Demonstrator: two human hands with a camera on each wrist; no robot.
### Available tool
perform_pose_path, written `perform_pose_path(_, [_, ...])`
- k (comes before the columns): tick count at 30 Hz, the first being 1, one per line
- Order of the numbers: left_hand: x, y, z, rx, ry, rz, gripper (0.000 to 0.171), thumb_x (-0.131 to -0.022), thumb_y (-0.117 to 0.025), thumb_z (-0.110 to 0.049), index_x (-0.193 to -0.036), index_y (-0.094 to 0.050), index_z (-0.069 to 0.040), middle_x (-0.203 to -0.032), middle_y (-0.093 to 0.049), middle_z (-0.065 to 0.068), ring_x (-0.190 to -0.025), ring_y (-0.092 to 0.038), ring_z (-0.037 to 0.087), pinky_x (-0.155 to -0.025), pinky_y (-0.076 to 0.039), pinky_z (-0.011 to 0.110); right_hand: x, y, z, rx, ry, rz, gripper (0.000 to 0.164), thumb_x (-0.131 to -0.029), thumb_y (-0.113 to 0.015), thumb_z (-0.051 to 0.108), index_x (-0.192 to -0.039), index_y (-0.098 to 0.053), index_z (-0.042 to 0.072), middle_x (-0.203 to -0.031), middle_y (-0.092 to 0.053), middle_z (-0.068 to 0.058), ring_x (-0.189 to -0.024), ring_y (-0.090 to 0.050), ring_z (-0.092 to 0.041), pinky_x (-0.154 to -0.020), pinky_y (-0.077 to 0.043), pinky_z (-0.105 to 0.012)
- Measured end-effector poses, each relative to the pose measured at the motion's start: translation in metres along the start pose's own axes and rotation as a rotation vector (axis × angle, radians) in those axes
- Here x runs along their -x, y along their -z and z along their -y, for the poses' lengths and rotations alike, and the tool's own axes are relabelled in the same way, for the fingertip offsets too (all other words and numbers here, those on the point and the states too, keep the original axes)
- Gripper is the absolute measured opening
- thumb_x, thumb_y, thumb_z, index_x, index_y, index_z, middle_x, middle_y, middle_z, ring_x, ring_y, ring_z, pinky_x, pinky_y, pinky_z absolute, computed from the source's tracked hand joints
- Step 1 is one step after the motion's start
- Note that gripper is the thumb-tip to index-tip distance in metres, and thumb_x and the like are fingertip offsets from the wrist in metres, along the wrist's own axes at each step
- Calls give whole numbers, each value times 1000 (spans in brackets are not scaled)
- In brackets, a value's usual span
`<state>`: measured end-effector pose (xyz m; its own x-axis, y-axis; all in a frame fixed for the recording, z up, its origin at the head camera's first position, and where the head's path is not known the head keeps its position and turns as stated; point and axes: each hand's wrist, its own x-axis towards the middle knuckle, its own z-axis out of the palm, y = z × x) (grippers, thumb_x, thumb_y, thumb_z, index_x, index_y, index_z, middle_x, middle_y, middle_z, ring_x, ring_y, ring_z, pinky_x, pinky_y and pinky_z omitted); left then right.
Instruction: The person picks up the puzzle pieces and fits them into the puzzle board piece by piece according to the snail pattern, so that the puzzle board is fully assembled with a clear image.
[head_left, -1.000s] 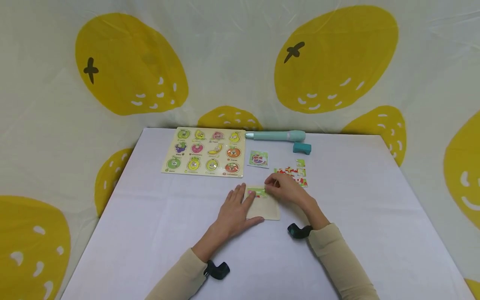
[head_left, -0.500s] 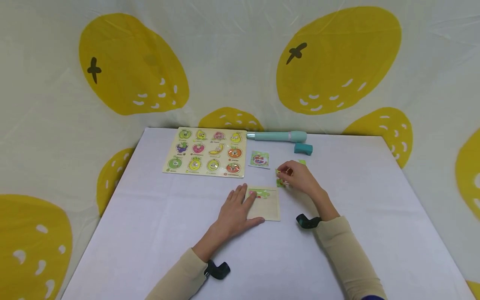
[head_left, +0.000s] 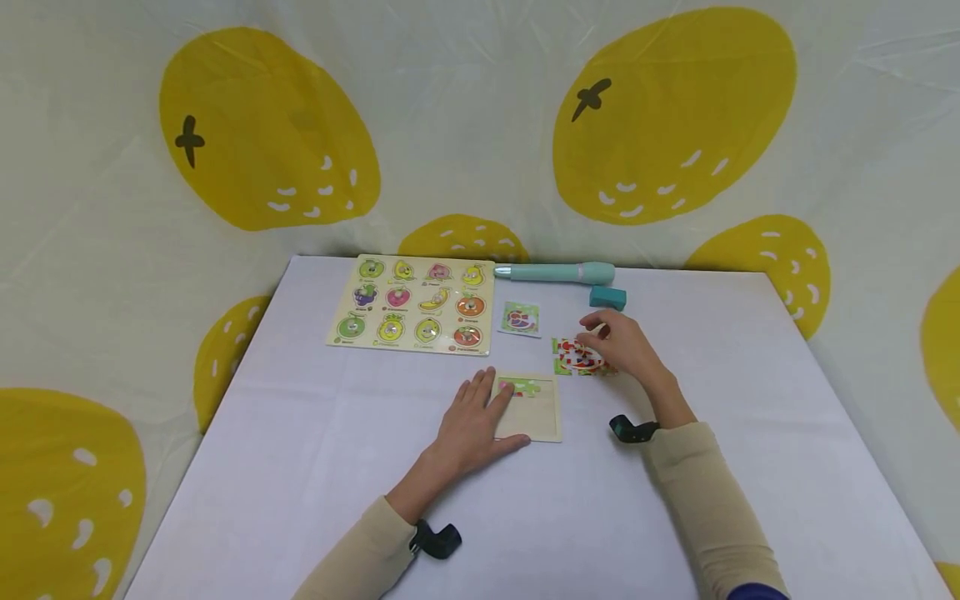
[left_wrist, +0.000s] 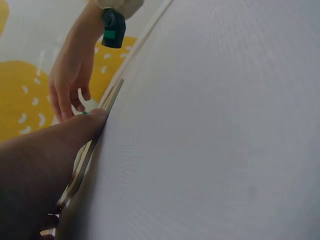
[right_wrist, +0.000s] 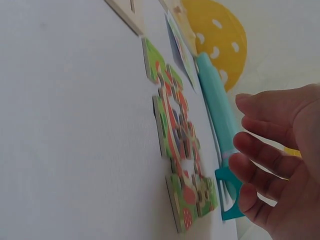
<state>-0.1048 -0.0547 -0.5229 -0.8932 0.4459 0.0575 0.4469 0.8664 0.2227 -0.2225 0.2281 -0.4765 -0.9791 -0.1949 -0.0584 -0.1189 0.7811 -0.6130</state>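
Observation:
My left hand (head_left: 467, 425) lies spread over the left side of a small wooden puzzle tray (head_left: 534, 421), index fingertip on green jigsaw pieces (head_left: 529, 388) along its far edge. In the left wrist view, the thumb (left_wrist: 95, 116) rests at the tray's edge. My right hand (head_left: 628, 350) hovers over a cluster of loose jigsaw pieces (head_left: 567, 358) right of the tray. The right wrist view shows its fingers loosely bent with nothing between them, above the red and green pieces (right_wrist: 162, 120). Part of the cluster is hidden behind this hand in the head view.
A wooden fruit puzzle board (head_left: 408, 305) lies at the back left. Beside it are a small picture card (head_left: 521, 319) and a mint-green pen-shaped device (head_left: 551, 272). A teal arch-shaped block (head_left: 609, 298) sits just beyond my right hand. A fruit-printed cloth hangs behind the table.
My right hand has left the tray's far right corner and moved right and away, over the loose pieces. The left hand has stayed in place on the tray.

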Motion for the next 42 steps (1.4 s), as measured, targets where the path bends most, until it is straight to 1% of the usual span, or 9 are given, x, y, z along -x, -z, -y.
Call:
perform_pose_path(3, [0, -1, 0, -1, -5, -12, 86, -81, -46, -73, -146, -35, -19, -156, -21, 16, -145, -20, 31, -119, -23, 45, -1, 3, -5, 4, -17, 1, 42, -88, -63, 34, -121, -58, 8, -117, -58, -11, -99, -53, -26, -81, -51, -39])
perform_pose_path(6, [0, -2, 1, 4, -5, -18, 85, -81, -47, -73, -146, -36, -19, -156, -22, 16, -145, -20, 31, -119, -23, 46, -3, 6, -10, 14, -24, -2, 44, -89, -63, 33, -123, -57, 7, -119, -56, -13, -100, -52, -27, -82, -51, -41])
perform_pose_path(12, [0, -2, 1, 10, 1, -3, 85, -81, -46, -73, -146, -34, -19, -156, -20, 16, -145, -18, 31, -119, -21, 45, -5, 10, -17, 25, -48, -11, 44, -90, -61, 31, -125, -55, 4, -120, -53, -16, -101, -52, -30, -84, -51, -43])
perform_pose_path(17, [0, -2, 1, 4, 1, -1, 86, -81, -44, -74, -147, -33, -19, -157, -19, 15, -146, -18, 30, -119, -21, 45, -8, 12, -25, 31, -63, -24, 44, -90, -60, 30, -125, -54, 3, -119, -52, -18, -100, -52, -31, -83, -51, -43])
perform_pose_path(22, [1, -3, 1, 4, 1, -2, 86, -81, -45, -74, -147, -33, -19, -156, -19, 15, -145, -18, 31, -119, -21, 45, -10, 12, -32, 36, -80, -24, 43, -91, -60, 27, -124, -54, 1, -113, -52, -18, -99, -52, -31, -83, -51, -43])
perform_pose_path(26, [1, -3, 1, 6, 2, -1, 86, -81, -44, -74, -147, -33, -20, -157, -19, 15, -145, -18, 31, -119, -21, 45, -12, 12, -37, 42, -89, -23, 42, -90, -60, 25, -123, -54, 0, -109, -51, -17, -98, -51, -31, -85, -49, -44])
perform_pose_path(31, [1, -3, 2, 4, -4, -4, 86, -81, -44, -74, -147, -33, -19, -156, -19, 15, -145, -18, 31, -119, -21, 45, -13, 11, -42, 58, -90, -18, 41, -90, -59, 24, -122, -54, -1, -108, -51, -18, -99, -52, -32, -87, -48, -45])
perform_pose_path(38, [1, -2, 2, 14, -9, -7, 86, -81, -46, -73, -146, -34, -19, -156, -20, 15, -145, -18, 31, -119, -21, 45, -15, 10, -45, 100, -83, -4, 43, -91, -59, 25, -124, -55, -2, -107, -52, -19, -98, -52, -32, -85, -48, -45])
perform_pose_path(42, [0, -1, 3, 10, -8, -5, 86, -81, -45, -74, -146, -34, -19, -156, -21, 14, -145, -19, 29, -119, -21, 44, -16, 10, -44, 99, -87, 4, 43, -91, -59, 25, -124, -55, -2, -107, -52, -19, -98, -52, -31, -85, -47, -45])
